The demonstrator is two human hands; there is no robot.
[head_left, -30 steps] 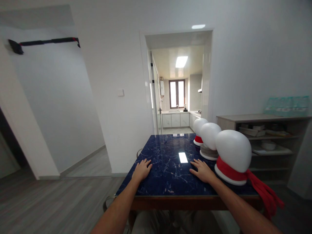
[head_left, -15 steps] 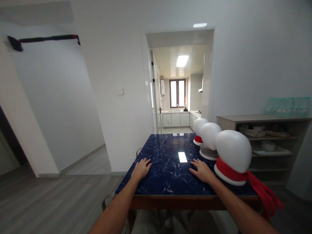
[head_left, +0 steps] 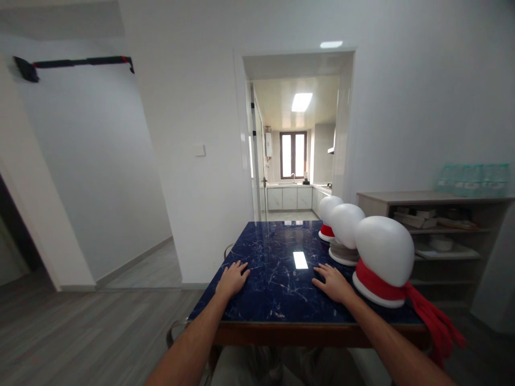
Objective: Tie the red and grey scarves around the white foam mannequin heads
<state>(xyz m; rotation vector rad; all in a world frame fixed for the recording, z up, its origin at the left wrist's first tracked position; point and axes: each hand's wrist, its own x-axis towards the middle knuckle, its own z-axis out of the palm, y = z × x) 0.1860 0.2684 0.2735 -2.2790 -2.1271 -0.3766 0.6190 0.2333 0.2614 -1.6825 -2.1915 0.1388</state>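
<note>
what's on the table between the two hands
Nothing stands there: in the head view, only bare blue marble table with a ceiling-light reflection lies between the left hand and right hand, both flat on it.

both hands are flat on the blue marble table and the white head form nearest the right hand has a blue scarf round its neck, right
Not quite. The head view shows the scarf on the nearest head form is red, not blue. The rest holds: the left hand and right hand lie flat on the blue marble table, holding nothing.
</note>
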